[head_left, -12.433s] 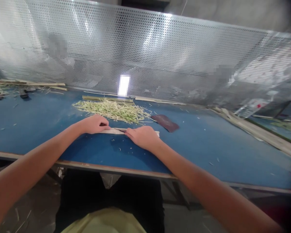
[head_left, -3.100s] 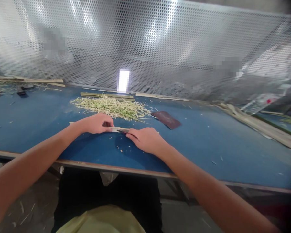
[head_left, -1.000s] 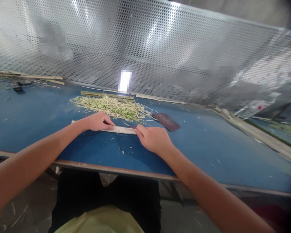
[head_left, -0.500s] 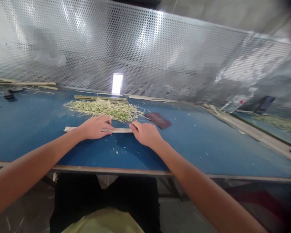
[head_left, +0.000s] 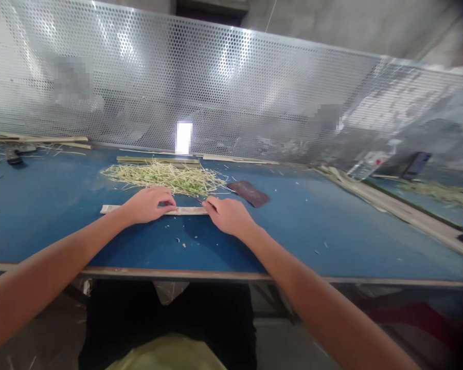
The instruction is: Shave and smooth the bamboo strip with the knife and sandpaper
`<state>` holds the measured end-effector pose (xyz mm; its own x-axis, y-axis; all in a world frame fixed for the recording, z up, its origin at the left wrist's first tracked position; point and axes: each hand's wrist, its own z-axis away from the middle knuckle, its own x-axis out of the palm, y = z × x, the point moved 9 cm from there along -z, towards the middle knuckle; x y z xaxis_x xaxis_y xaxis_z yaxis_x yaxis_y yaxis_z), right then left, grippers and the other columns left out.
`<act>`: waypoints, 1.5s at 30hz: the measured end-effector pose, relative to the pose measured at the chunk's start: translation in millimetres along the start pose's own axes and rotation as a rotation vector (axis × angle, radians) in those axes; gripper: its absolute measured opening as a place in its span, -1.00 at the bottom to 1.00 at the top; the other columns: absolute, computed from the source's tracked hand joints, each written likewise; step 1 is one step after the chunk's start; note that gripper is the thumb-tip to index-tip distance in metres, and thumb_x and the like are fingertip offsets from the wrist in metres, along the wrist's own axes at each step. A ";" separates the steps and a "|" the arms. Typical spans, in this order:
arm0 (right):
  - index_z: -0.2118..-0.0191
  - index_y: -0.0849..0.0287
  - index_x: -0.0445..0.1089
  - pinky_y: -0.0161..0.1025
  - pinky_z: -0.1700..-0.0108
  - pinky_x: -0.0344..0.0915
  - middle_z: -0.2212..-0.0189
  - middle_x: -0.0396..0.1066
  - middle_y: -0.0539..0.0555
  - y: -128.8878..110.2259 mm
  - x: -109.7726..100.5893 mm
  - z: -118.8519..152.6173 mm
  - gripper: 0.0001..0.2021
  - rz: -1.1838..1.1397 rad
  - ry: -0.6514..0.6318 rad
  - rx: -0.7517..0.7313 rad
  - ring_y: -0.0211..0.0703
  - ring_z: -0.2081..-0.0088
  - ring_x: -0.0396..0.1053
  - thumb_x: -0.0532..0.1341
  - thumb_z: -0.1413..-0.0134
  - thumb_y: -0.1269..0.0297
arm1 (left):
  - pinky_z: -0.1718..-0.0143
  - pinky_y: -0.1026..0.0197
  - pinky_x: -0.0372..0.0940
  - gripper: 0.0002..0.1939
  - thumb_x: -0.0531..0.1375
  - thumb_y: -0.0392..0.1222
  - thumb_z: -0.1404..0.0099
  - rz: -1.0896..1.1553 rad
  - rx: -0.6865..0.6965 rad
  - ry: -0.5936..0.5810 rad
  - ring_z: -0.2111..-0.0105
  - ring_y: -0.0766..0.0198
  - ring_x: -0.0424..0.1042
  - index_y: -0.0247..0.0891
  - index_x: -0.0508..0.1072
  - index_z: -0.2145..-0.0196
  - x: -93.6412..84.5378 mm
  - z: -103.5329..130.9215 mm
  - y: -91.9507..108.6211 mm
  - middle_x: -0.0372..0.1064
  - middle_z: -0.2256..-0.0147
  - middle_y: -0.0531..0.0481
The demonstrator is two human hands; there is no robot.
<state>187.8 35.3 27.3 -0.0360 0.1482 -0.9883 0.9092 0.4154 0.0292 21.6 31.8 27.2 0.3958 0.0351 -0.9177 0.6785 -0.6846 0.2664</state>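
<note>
A pale flat bamboo strip [head_left: 191, 210] lies crosswise on the blue table in front of me. My left hand [head_left: 150, 204] is closed around its middle stretch, thumb and fingers pinching it; the left end pokes out past my wrist. At the strip's right part, my right hand [head_left: 230, 213] is curled in a grip. A thin dark tool [head_left: 199, 200] juts from those fingers toward the upper left; its handle is hidden in the hand. Just behind both hands spreads a heap of thin yellow-green shavings [head_left: 165, 176].
A brown sandpaper-like sheet [head_left: 249, 192] lies right of the heap. Longer strips [head_left: 158, 161] rest behind it, before a perforated metal screen [head_left: 216, 77]. A black object [head_left: 14, 154] sits at left; a plastic bottle [head_left: 368, 164] and phone-like object [head_left: 416, 165] stand at right.
My left fingers have shifted on the strip, the index finger now bent back toward the thumb. More of the strip's face shows between my hands. The view has tilted slightly.
</note>
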 end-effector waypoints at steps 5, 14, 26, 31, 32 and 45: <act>0.25 0.13 0.39 -0.25 0.48 -0.10 0.45 0.47 0.07 0.0 1.9 0.2 -0.57 -0.012 -0.004 -0.011 -0.16 0.48 0.31 -0.16 -0.38 0.07 | 0.26 0.21 0.18 -0.66 0.11 0.10 -0.31 -0.057 0.023 -0.084 0.20 0.18 0.36 -0.13 0.54 0.17 8.9 0.6 5.4 0.42 0.20 -0.06; 0.21 0.12 0.40 -0.25 0.47 -0.08 0.40 0.50 0.06 -1.9 3.1 0.6 -0.61 0.001 0.005 -0.020 -0.15 0.44 0.36 -0.12 -0.37 0.10 | 0.23 0.21 0.21 -0.74 0.07 -0.05 -0.33 -0.023 -0.012 -0.067 0.22 0.21 0.37 -0.18 0.52 0.27 12.3 -1.7 9.8 0.42 0.27 -0.05; 0.20 0.11 0.38 -0.26 0.46 -0.07 0.43 0.48 0.06 -1.4 1.0 1.8 -0.63 -0.046 0.023 -0.031 -0.16 0.46 0.33 -0.11 -0.37 0.08 | 0.28 0.19 0.20 -0.67 0.01 0.04 -0.36 -0.021 -0.071 -0.009 0.29 0.21 0.34 -0.22 0.45 0.21 -0.3 -0.2 -6.3 0.39 0.27 -0.08; 0.16 0.11 0.36 -0.28 0.46 -0.08 0.49 0.44 0.00 -12.3 -6.0 5.5 -0.69 -0.147 0.039 -0.117 -0.20 0.50 0.28 -0.08 -0.36 0.14 | 0.29 0.20 0.18 -0.55 0.04 0.20 -0.32 0.012 -0.078 -0.102 0.25 0.18 0.35 -0.17 0.47 0.11 12.2 0.0 -7.4 0.38 0.20 -0.10; 0.17 0.11 0.36 -0.28 0.46 -0.07 0.49 0.45 0.00 -15.7 -7.1 6.5 -0.70 -0.161 0.036 -0.141 -0.20 0.49 0.28 -0.07 -0.36 0.14 | 0.29 0.20 0.18 -0.56 0.05 0.19 -0.31 0.027 -0.084 -0.105 0.26 0.18 0.35 -0.17 0.49 0.15 13.4 -0.3 -7.5 0.39 0.21 -0.09; 0.24 0.11 0.41 -0.25 0.46 -0.13 0.46 0.49 0.03 -31.7 -1.4 10.0 -0.64 0.008 0.006 -0.171 -0.19 0.48 0.32 -0.07 -0.35 0.08 | 0.34 0.19 0.20 -0.72 0.18 0.05 -0.20 0.184 -0.184 -0.077 0.30 0.19 0.34 -0.19 0.41 0.25 15.3 0.2 -10.4 0.38 0.25 -0.06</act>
<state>163.2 13.0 26.2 -0.0318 0.1571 -0.9871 0.8259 0.5604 0.0626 20.4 39.3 10.3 0.4797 -0.1378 -0.8665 0.7031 -0.5303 0.4736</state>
